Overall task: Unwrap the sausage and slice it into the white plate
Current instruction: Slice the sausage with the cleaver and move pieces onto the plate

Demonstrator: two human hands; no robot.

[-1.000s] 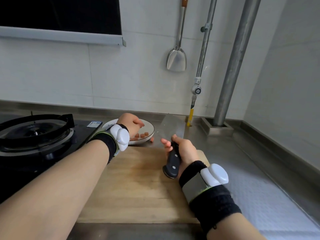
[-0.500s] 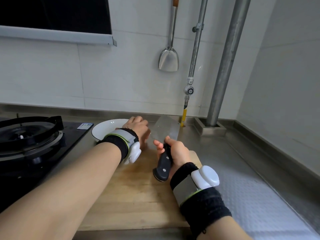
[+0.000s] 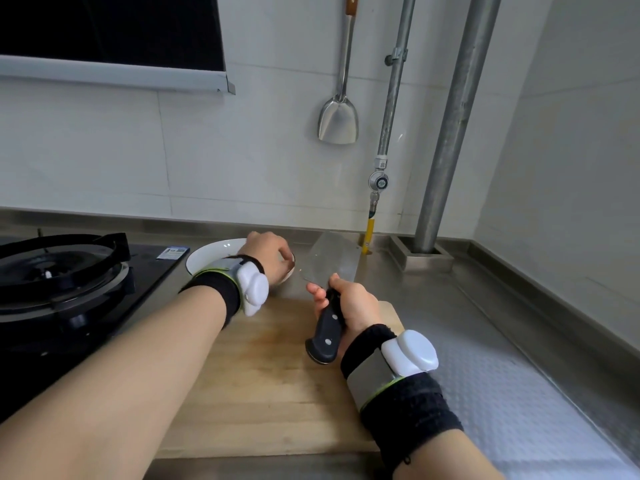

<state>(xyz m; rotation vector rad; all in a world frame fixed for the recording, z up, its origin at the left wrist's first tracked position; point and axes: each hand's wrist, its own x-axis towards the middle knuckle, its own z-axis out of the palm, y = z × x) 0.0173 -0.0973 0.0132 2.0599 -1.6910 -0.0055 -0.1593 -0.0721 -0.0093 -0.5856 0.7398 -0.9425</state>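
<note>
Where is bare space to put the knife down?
The near board between the forearms is bare. So is the counter right of it, up to the pipe. Crowded at the board's far edge: plate, left hand, knife, right hand.

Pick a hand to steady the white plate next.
Left, probably. The left hand is over the white plate, while the right hand is busy gripping the cleaver beside it.
</note>
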